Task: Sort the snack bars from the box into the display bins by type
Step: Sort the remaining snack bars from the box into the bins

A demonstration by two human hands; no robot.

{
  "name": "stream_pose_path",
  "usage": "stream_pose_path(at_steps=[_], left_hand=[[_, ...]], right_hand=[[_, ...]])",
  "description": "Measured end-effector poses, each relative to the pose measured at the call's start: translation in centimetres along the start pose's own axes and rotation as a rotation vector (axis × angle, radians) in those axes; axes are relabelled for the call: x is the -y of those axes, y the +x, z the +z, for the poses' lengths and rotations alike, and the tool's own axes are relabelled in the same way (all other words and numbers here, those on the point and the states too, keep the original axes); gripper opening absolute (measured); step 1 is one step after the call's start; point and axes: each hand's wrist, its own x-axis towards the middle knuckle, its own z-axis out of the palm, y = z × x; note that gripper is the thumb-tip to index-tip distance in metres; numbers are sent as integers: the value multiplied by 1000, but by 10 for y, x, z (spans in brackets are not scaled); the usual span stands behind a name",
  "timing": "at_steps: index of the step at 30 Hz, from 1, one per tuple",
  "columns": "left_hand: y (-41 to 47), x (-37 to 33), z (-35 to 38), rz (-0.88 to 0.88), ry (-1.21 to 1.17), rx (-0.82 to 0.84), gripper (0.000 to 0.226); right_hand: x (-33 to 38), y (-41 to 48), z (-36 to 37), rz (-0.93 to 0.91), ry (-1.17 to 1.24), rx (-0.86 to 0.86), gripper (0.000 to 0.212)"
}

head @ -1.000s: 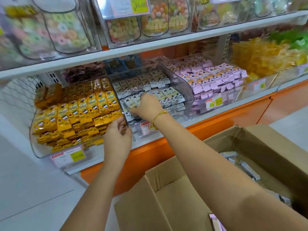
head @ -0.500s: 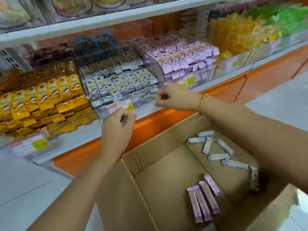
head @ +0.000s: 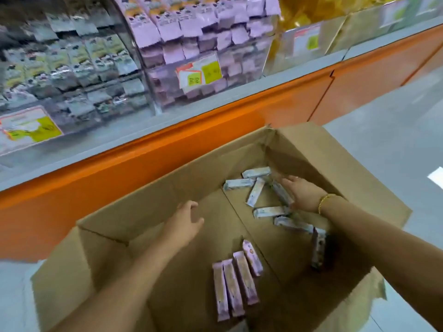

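Observation:
An open cardboard box [head: 153,202] stands in front of the shelf. Several pale grey-blue snack bars [head: 256,194] lie scattered at its far right. Several pink snack bars [head: 239,279] lie side by side near the middle. One dark bar [head: 318,250] leans against the right wall. My right hand [head: 303,192] reaches down among the grey-blue bars with its fingers straight, touching one. My left hand [head: 185,224] hovers inside the box with its fingers relaxed, holding nothing. On the shelf stand a bin of grey-green bars [head: 79,68] and a bin of pink bars [head: 191,37].
An orange shelf front [head: 215,130] with a grey ledge runs across behind the box. Price tags [head: 199,73] hang on the clear bin fronts. A bin of yellow snacks [head: 302,17] stands at the upper right. Pale floor [head: 395,130] lies to the right.
Both hands have left the shelf bins and dropped into the box. The view has tilted down, so the box fills it. My right hand now touches the grey-blue bars.

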Motion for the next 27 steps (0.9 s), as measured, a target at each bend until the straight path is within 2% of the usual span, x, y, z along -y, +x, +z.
stream_pose_path(at_steps=[3,6,9,13,15,18,19,22,24,27], left_hand=[[28,32,50,-182,20,80,73],[50,74,94,-330,-79,148,89],[60,102,127,-495,-27,206,89],[45,86,133,-459,120,233,86],[44,86,135,-441,133,227,84],[42,92,135,-414,87,221,85],[42,93,133,-414,67,225,84],[42,88,124,-421,5,203,82],[41,78,113,-439,-116,222,83],[34,60,89,-494,-413,213,90]], right_hand=[[-7,37,29,-126,-34,28,100],[-3,70,55,-258,-64,42,111],[0,92,81,-318,-172,53,127],[-7,107,95,-369,-290,33,131],[-12,110,93,-367,-296,-14,120],[-15,108,83,-404,-417,-53,70],[-14,108,79,-424,-450,-67,59],[-6,107,71,-461,-429,-16,56],[1,106,62,-437,-266,37,62],[26,96,36,-319,221,210,51]])
